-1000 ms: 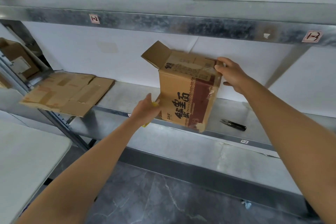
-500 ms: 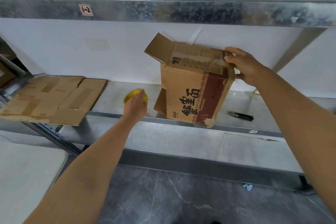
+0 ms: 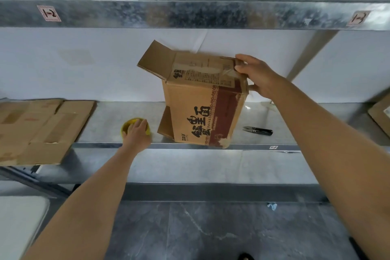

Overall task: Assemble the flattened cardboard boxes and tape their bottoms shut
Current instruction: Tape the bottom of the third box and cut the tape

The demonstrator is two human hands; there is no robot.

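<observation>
At the shelf's (image 3: 105,124) front edge the box (image 3: 202,107) is held tilted, long axis near upright, one top flap loose. Its upper right corner is gripped by the right hand (image 3: 256,76). Left of the box, the tape (image 3: 126,127) is clasped by the left hand (image 3: 137,135).

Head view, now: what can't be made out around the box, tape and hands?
All from the head view, the only one:
1. tape roll: mostly under the left hand; grip or mere touch unclear.
2. box: underside and far walls hidden by its own panels; small print blurred.
3. right hand: fingers hidden behind the box's top corner.
4. flattened cardboard: cut off by the left edge.
</observation>
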